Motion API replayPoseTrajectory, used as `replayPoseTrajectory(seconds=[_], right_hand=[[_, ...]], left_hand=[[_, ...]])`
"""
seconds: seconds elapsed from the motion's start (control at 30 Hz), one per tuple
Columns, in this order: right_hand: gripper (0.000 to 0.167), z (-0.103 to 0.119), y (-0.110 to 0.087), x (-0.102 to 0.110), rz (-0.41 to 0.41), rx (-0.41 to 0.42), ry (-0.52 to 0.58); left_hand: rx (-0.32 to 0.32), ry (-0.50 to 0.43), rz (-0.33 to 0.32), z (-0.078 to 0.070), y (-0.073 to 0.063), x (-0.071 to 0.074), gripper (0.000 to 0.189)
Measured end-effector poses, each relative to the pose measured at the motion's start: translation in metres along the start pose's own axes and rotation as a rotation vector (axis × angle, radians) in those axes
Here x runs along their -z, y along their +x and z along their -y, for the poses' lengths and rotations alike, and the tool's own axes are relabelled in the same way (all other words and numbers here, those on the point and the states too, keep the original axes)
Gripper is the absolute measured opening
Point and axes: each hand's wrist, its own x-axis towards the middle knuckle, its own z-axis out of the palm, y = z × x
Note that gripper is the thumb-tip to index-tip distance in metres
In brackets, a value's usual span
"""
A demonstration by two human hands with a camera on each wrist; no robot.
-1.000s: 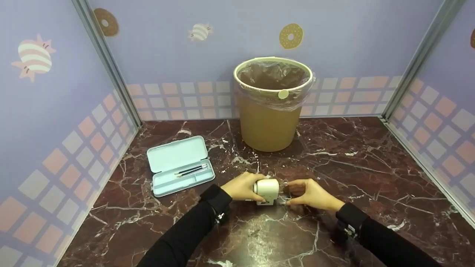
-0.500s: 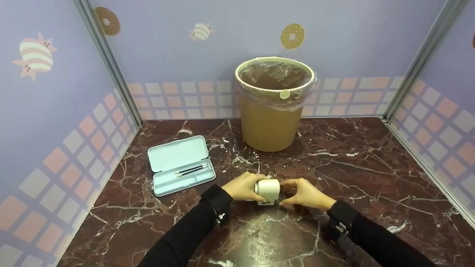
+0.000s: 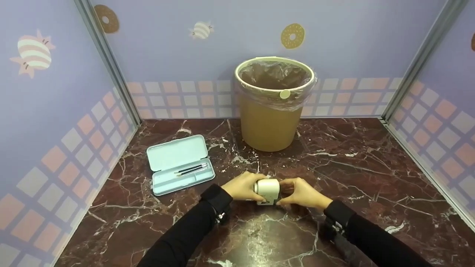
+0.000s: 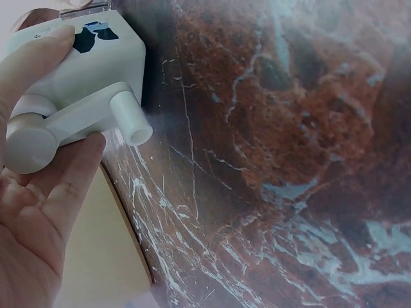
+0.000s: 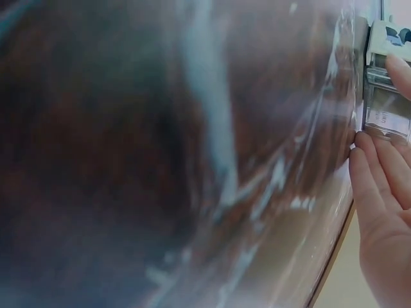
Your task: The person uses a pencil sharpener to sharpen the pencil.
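Note:
A white hand-crank pencil sharpener [image 3: 268, 190] stands on the dark marbled tabletop. My left hand [image 3: 243, 186] grips its body from the left, thumb on the front face. In the left wrist view the crank handle [image 4: 87, 114] points out between thumb and fingers. On the other side, my right hand [image 3: 305, 193] pinches the sharpener's clear plastic shavings drawer [image 5: 387, 110], thumb in front and fingers behind. The drawer lies right at the body's right side, and the right wrist view shows part of it outside the white housing [image 5: 390, 40].
A light blue pencil case [image 3: 177, 152] lies open at the left, with dark pencils [image 3: 192, 170] in its tray. Behind the hands stands a tan trash bin [image 3: 270, 128] lined with a clear bag [image 3: 256, 74]. Patterned panels [image 3: 178, 44] enclose the table at the back and sides.
My right hand has moved left, bringing the clear drawer from a short gap up to the sharpener's side. The left hand and the sharpener have stayed in place.

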Motion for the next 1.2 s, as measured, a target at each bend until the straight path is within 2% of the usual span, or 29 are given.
replayPoseTrajectory(seconds=[0.5, 0.93, 1.2], right_hand=[[0.051, 0.003, 0.006, -0.008, -0.011, 0.012, 0.019], [0.058, 0.008, 0.008, -0.009, -0.003, 0.028, -0.09], [0.055, 0.013, 0.007, -0.008, -0.01, 0.02, -0.089]], left_hand=[[0.01, -0.002, 0.001, 0.0, -0.001, 0.001, 0.058], [0.01, -0.013, 0.002, 0.0, -0.001, -0.001, 0.058], [0.009, 0.001, 0.003, -0.003, 0.0, 0.0, 0.057]])
